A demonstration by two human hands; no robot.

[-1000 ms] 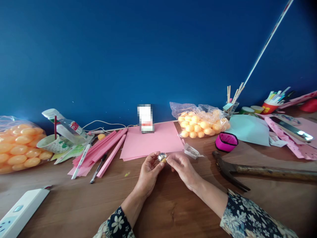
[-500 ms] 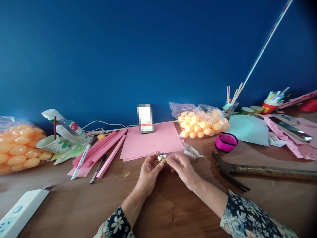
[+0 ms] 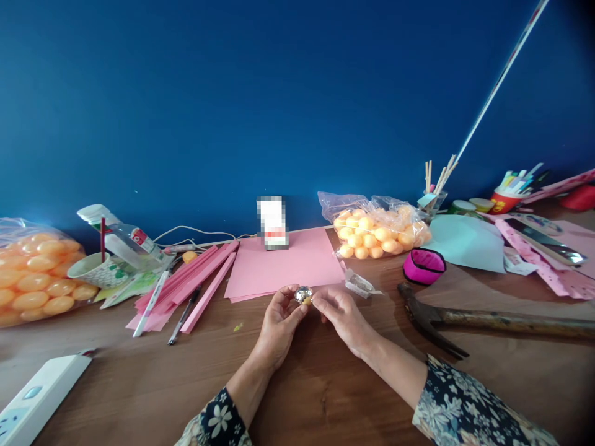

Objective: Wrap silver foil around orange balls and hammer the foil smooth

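Note:
Between the thumb and fingers of my left hand (image 3: 277,328) is a small shiny silver ball (image 3: 303,293), with a yellow-orange patch low on its near side. My right hand (image 3: 344,316) is closed in a pinch at the ball's right side. Whatever its fingertips hold is too small to make out. Both hands are just above the brown table, at the front edge of a stack of pink paper (image 3: 288,272). A small clear packet (image 3: 360,285) lies beyond my right hand.
Bags of orange balls (image 3: 362,238) stand at the back and far left. To the right lie a claw hammer (image 3: 483,321) and a magenta band (image 3: 424,266). Pink strips (image 3: 186,282), pens and a paper cup (image 3: 97,271) are left, with a power strip (image 3: 46,396) nearer.

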